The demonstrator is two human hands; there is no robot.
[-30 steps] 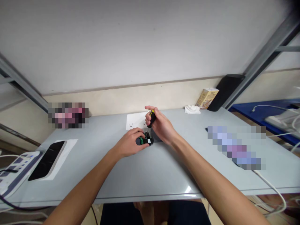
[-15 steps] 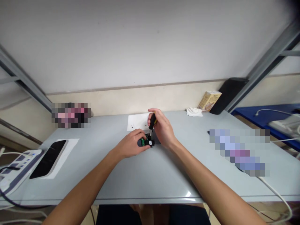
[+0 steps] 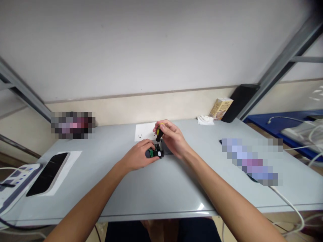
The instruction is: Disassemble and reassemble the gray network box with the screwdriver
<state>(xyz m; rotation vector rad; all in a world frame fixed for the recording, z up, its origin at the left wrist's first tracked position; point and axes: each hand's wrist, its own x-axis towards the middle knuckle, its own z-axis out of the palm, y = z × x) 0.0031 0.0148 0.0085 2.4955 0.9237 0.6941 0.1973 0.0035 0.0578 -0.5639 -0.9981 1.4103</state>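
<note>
One white power strip with grey-purple sides (image 3: 19,185) sits at the left edge of the pale grey, glossy worktop (image 3: 161,191); just beside it, a flat black slab with rounded corners (image 3: 48,174) lies on white paper (image 3: 73,157). A broad stretch of surface separates these from the left hand (image 3: 138,155), its fingers and thumb curled around a small black device with a green circuit board (image 3: 155,154), well in from the front edge. The right hand (image 3: 174,137) grips a black-and-yellow screwdriver (image 3: 159,133), angled down at the device; whether its tip touches is unclear. Open room extends rightward to a pixelated bluish object (image 3: 249,161).
</note>
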